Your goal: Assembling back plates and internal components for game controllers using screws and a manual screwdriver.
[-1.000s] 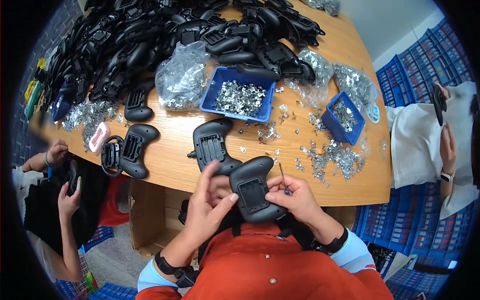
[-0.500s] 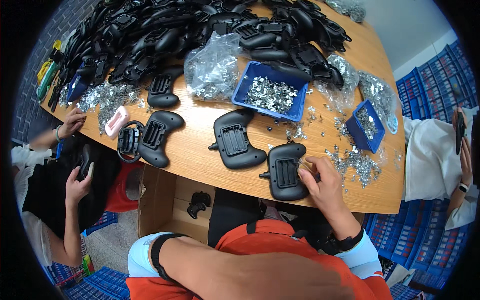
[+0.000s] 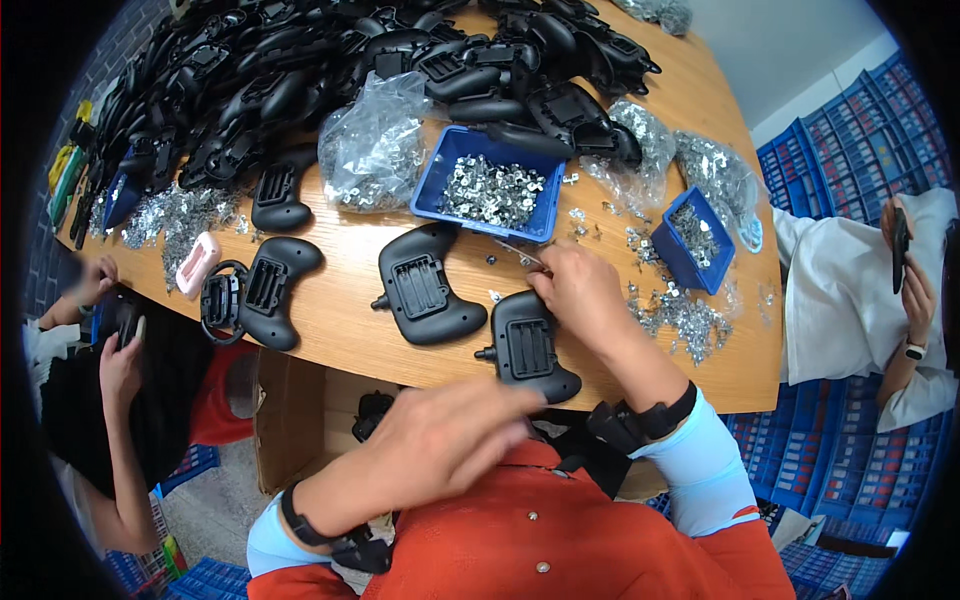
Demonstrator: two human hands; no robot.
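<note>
Black controller shell lies back-up at the table's near edge, lower centre of the frame, ribbed battery bay showing, one grip lobe overhanging the rim. Right hand rests just above it, touching its upper corner; fingers curled together toward a thin metal tool, apparently pinching it, though the tips are hidden. Left hand is off the table, low in the frame and blurred, fingers loosely together, holding nothing that I can see.

Risks: the shell sits unheld at the edge, so a nudge from the right wrist could tip it off into the cardboard box below. Smooth moulded plastic on smooth wood slides easily. Small shiny metal clips scattered beside the hand could get swept to the floor or caught under the shell.

A second shell, same matte black, same shape, lies just left of the first. Blue plastic tray above holds stamped silvery parts; smaller blue bin right of the hand holds the same. Crinkled clear bag of clips at upper centre. Big heap of black shells fills the top. Table is pale wood, rounded edge. Other people's hands at the left and right edges.
</note>
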